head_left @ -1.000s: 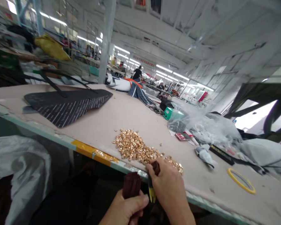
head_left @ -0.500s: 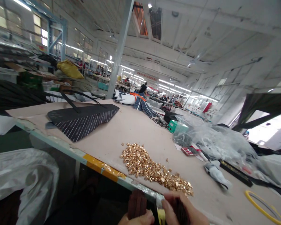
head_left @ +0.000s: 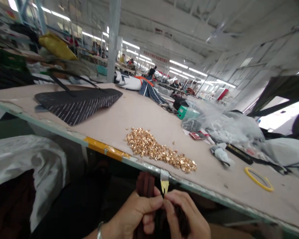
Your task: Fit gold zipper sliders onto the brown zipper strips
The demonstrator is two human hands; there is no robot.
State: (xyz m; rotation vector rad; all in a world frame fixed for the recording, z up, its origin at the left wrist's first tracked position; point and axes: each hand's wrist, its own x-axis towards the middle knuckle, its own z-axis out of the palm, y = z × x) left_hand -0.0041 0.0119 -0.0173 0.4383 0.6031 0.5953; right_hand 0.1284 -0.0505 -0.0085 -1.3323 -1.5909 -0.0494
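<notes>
My left hand (head_left: 139, 210) is wrapped round a bundle of dark brown straps (head_left: 145, 184) below the table's front edge. Close beside it, my right hand (head_left: 186, 212) has its fingers pinched together; whatever lies between them is too small to make out. More dark brown material shows under the right hand. A fork-shaped metal piece with a yellow end (head_left: 164, 184) juts from the table edge just above both fingertips. On the tabletop behind it lies a long heap of small gold metal pieces (head_left: 154, 147).
A black bag with white stripes (head_left: 79, 104) lies at the left of the table (head_left: 109, 122). Clear plastic wrap (head_left: 221, 122), a green box (head_left: 181, 112), a grey cloth (head_left: 221, 154) and a yellow ring (head_left: 259, 179) are on the right. White fabric (head_left: 47, 159) hangs lower left.
The view has tipped down, so the table and heap sit higher. My hands have come together at the yellow-ended piece, with more of both showing.
</notes>
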